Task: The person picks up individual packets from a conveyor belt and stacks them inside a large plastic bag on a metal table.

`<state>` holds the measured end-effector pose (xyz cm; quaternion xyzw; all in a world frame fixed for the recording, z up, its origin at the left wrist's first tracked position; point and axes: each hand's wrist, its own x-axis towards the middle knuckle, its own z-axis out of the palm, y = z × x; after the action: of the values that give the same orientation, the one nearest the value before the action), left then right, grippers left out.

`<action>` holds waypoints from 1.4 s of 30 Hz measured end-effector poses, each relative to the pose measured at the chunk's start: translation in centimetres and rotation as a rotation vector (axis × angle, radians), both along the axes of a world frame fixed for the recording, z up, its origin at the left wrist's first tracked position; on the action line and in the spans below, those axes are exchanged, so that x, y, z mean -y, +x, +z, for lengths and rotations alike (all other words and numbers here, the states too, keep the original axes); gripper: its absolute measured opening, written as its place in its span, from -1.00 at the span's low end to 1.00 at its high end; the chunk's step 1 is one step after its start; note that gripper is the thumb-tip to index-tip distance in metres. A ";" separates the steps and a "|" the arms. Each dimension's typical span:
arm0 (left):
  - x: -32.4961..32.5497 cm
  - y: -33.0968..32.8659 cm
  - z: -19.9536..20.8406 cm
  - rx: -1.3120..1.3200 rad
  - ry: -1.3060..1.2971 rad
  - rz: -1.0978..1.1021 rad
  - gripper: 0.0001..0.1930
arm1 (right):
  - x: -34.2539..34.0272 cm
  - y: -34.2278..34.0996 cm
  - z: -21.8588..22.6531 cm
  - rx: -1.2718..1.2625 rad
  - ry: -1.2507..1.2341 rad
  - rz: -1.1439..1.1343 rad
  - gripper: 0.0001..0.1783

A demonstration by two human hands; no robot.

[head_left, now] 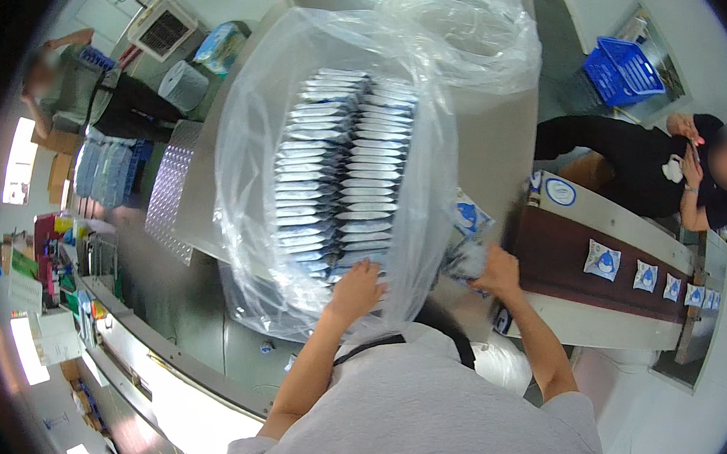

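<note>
left hand [358, 293]: lower centre, fingers against near end of packet rows [373, 183], grip cannot be told | right hand [499, 273]: right of centre, at loose packet [467, 259], grip unclear | packet rows: centre, inside clear bag [247, 162] | conveyor belt [544, 238]: right

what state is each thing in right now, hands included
Clear plastic bag: spread loosely around the stacked packets
Stacked packets: packed in two rows
Left hand: at the rows' near end, fingers extended
Right hand: at a blurred packet, grip unclear
Conveyor belt: carrying packets, motion can't be told
Belt packets: lying in a line
</note>
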<state>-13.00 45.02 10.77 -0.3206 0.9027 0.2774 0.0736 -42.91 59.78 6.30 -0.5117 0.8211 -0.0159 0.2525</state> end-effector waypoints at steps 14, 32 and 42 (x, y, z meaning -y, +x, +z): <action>-2.3 1.2 1.0 0.059 -0.131 -0.009 -0.36 | 18.4 13.7 13.7 0.074 -0.562 0.427 -0.08; 9.1 -3.3 -3.4 -0.289 -0.285 0.210 -0.76 | 15.5 17.4 -2.5 0.532 -0.832 0.011 -0.63; 6.6 -2.9 -5.0 -0.240 -0.421 0.153 -0.72 | 6.5 8.8 6.6 0.447 -0.896 -0.163 -0.83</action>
<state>-15.87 38.40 5.82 -0.3609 0.9160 0.1243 -0.1237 -34.13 53.27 12.95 -0.4882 0.6967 -0.4955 0.1755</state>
